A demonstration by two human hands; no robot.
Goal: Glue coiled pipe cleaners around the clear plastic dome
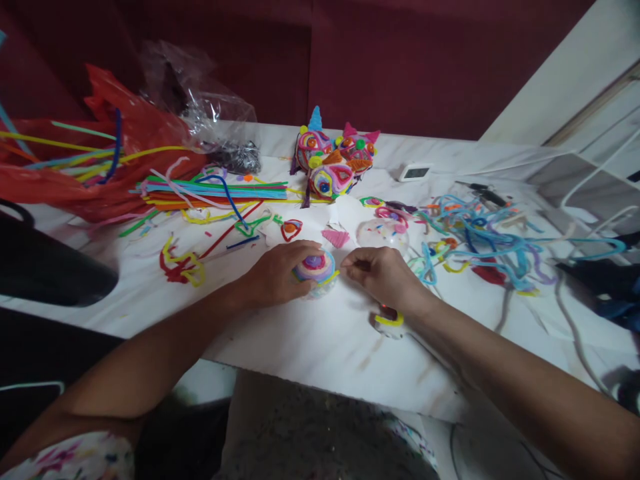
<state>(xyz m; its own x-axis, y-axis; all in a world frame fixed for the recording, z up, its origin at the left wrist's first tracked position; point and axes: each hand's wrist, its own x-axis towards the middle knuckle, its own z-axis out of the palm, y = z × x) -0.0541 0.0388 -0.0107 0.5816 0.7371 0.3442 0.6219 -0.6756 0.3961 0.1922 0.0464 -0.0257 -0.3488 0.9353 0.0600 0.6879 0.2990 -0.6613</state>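
My left hand [280, 272] is closed around the side of a clear ball [323, 267] partly covered in coiled pipe cleaner, with pink, white, blue and lilac rings. A short yellow pipe cleaner end [334, 275] sticks out at the ball's right side. Just right of it, my right hand [383, 273] is closed in a pinch, its fingertips close to that yellow end. What the pinch holds, if anything, is too blurred to tell. Beneath my right wrist lies a small piece with a yellow curved strip [389, 320]. A pink pipe cleaner triangle [336, 237] lies beyond the ball.
Finished colourful pipe cleaner figures [333, 160] stand at the back. Bundled pipe cleaners [215, 192] and a red plastic bag [145, 147] lie left. Tangled blue pipe cleaners [490, 230] fill the right, near cables. A small digital display [415, 172] and a black container [50, 260] stand around.
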